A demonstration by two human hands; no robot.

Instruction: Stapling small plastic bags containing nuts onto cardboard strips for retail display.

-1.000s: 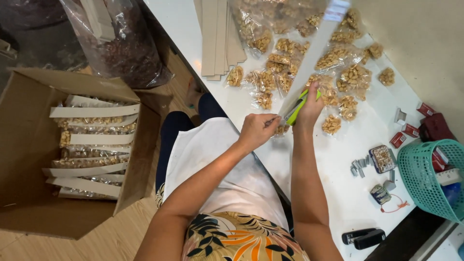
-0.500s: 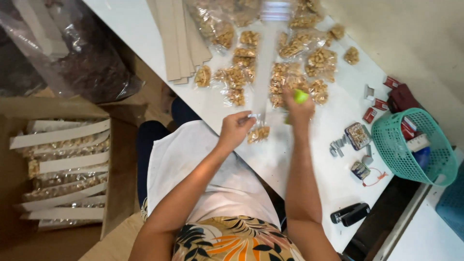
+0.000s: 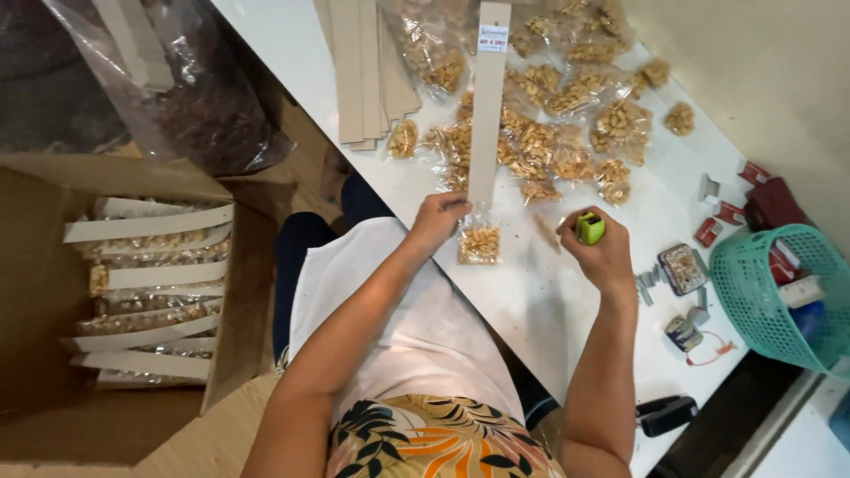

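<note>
1. Head view: long cardboard strip [image 3: 488, 115] lies on the white table [image 3: 567, 310], running away from the person. A small clear packet of nuts [image 3: 479, 243] sits at its near end, right by the table edge.
2. Left hand [image 3: 437, 219] has its fingers pinched on the near end of the strip, just beside the packet's top edge.
3. Right hand [image 3: 600, 252] is clenched round a small green stapler [image 3: 591, 228], held above the table to the right of the packet and apart from it.
4. Far end of the strip carries a small white label and crosses a loose heap of nut packets [image 3: 549, 133] spread over the table.
5. Stack of blank cardboard strips [image 3: 365, 71] lies left of the heap.
6. Right of the right hand: small tin of staples [image 3: 683, 268], red staple boxes [image 3: 719, 221], teal plastic basket [image 3: 777, 296], black stapler [image 3: 666, 414] near the table's edge.
7. Left of the person, on the floor: open cardboard box [image 3: 53, 292] with finished strips of packets [image 3: 146, 283] laid in rows.
8. Above the box, a big clear plastic bag [image 3: 190, 97] with dark contents; can't tell what it holds.
</note>
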